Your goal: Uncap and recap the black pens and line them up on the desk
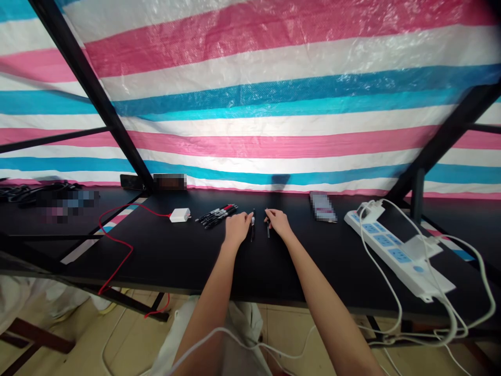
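Note:
My left hand (237,228) is closed, its fingertips at the upper half of a dark pen (252,230) with a pale band, which points toward me. A short gap to the right, my right hand (278,221) pinches a slim grey pen-like piece (268,231); its upper end is hidden by the fingers. Left of my left hand lies a loose bunch of black pens (213,216), several side by side, one with a red part. All of this is on the black tabletop (270,271).
A white charger (180,215) with a red cable (127,243) lies at the left. Right of my hands are a blurred phone-like object (323,207) and a white power strip (395,253) with plugs and looping cables. Black frame bars and a striped sheet (274,146) stand behind.

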Action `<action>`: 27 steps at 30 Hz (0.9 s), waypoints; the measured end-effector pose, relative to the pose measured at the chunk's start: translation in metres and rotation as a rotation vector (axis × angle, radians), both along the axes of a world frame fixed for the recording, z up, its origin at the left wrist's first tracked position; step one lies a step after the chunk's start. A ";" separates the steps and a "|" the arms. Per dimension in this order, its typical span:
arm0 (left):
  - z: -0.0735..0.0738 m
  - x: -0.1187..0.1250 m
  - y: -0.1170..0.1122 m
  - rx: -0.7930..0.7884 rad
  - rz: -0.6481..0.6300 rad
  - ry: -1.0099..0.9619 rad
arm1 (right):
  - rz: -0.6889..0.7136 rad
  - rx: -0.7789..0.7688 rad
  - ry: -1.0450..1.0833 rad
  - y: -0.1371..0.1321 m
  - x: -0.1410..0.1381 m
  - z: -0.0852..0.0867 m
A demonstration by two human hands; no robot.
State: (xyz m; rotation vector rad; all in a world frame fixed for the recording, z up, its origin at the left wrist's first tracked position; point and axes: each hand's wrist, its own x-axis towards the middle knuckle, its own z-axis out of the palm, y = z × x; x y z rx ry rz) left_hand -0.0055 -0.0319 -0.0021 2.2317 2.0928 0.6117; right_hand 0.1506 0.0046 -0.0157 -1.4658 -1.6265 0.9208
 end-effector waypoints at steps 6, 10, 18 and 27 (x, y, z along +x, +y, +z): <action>0.000 -0.003 -0.002 0.097 0.096 0.073 | 0.000 0.048 -0.118 -0.001 -0.002 -0.003; 0.000 -0.010 -0.005 0.169 0.324 0.145 | 0.043 0.056 -0.210 -0.004 -0.002 -0.001; -0.002 -0.015 -0.002 0.082 0.431 0.227 | 0.086 0.075 -0.379 -0.009 -0.003 0.004; -0.008 -0.015 0.003 -0.007 0.319 0.107 | 0.086 0.082 -0.376 -0.009 -0.004 0.005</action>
